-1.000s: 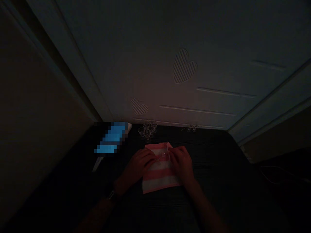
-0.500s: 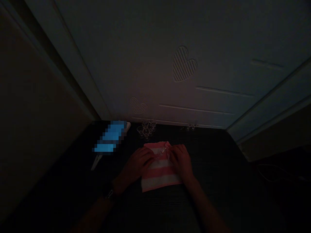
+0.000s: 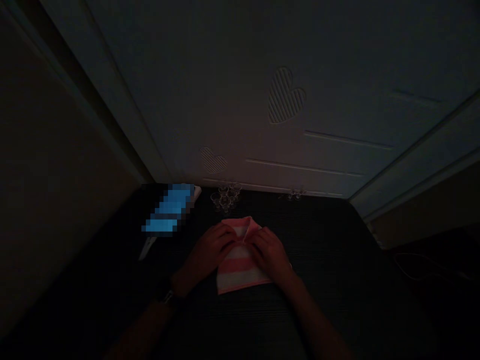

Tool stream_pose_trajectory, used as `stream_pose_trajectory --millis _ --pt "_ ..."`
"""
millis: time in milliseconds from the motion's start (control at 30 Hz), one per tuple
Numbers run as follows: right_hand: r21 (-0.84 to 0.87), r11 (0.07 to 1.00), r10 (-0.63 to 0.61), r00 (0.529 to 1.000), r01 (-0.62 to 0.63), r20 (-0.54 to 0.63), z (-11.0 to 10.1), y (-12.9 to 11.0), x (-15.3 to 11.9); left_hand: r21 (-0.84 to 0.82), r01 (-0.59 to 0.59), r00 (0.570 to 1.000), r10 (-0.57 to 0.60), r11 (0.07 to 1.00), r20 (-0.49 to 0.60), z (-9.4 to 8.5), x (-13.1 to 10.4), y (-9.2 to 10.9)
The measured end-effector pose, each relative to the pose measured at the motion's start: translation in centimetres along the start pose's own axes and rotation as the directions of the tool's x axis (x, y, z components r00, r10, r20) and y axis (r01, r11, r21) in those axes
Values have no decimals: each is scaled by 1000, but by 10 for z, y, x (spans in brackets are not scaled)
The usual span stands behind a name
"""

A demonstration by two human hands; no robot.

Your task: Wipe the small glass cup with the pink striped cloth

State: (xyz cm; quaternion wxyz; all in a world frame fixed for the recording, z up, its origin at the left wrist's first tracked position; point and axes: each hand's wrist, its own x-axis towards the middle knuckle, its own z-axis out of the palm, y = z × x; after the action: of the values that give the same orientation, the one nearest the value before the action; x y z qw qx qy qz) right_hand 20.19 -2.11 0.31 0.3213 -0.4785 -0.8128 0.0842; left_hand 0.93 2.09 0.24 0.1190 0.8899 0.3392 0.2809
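Observation:
A small pink-and-white striped cloth (image 3: 243, 267) lies on the dark tabletop, its upper part lifted into a fold between my hands. My left hand (image 3: 215, 247), with a dark watch (image 3: 167, 296) on the wrist, pinches the left side of that fold. From the right, my right hand (image 3: 272, 252) is closed on the cloth too, its fingertips close to the left ones. A faint clear edge shows at the fingertips; what it belongs to is covered by the cloth and too dark to make out.
Several small clear glass-like pieces (image 3: 225, 196) stand in a cluster at the back, with a smaller group (image 3: 295, 194) farther right. A lit, blurred screen (image 3: 169, 210) is at the left. A pale panel (image 3: 240, 120) with raised hearts rises behind the table.
My right hand has moved left, drawing the cloth's upper right corner inward and over. The shiny clear thing seen between my hands is now mostly covered.

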Motion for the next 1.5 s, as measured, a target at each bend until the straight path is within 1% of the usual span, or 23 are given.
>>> stream_pose_trajectory --millis 133,200,267,367,433,500,567,667,733,833,900,1000,1100,1167,1267,1367,1500 --pt "-60 993 101 995 -100 6 0 4 1 35 24 1000 -23 999 -9 -2 1 3" --pt "-67 988 135 991 -136 -12 1 5 2 49 25 1000 -25 998 0 -2 0 4" --pt "-58 987 151 988 -153 -35 2 5 2 59 18 1000 -18 998 9 -2 0 6" --pt "-26 986 163 984 -165 -74 0 5 1 55 -14 999 12 998 50 -2 -1 10" --pt "1 983 184 977 -185 -111 -2 4 1 30 -31 997 29 999 67 -2 -2 11" --pt "27 978 208 966 -207 -151 -4 4 0 -15 -35 998 35 999 59 0 -2 11" --pt "41 980 200 967 -196 -155 -6 4 0 -67 -33 998 36 997 44 1 -2 9" --pt "44 991 129 989 -125 -79 -6 4 1 -116 -14 1000 17 993 23 2 -2 8" --pt "43 992 120 992 -118 -50 -4 6 1 -131 9 1000 -7 991 19 2 -2 6" --pt "37 982 187 979 -184 -84 -3 9 1 -161 52 998 -46 986 43 -1 -2 4" --pt "40 978 210 972 -206 -105 -4 12 1 -194 86 995 -76 977 59 -2 -2 1" --pt "59 981 190 973 -184 -128 -7 13 1 -255 138 988 -116 957 102 -2 -2 0" --pt "71 988 147 982 -140 -115 -9 10 1 -291 159 982 -121 943 144 0 -1 1" --pt "64 993 105 991 -99 -84 -9 8 1 -270 121 987 -88 955 132 1 -2 2" --pt "44 995 88 994 -86 -63 -7 6 1 -194 2 995 18 981 101 1 -2 2" --pt "30 986 168 982 -166 -91 -5 7 2 -149 -85 989 102 985 111 1 -3 1" --pt "16 971 239 962 -239 -128 -5 9 3 -91 -98 989 107 991 102 0 -3 -1"
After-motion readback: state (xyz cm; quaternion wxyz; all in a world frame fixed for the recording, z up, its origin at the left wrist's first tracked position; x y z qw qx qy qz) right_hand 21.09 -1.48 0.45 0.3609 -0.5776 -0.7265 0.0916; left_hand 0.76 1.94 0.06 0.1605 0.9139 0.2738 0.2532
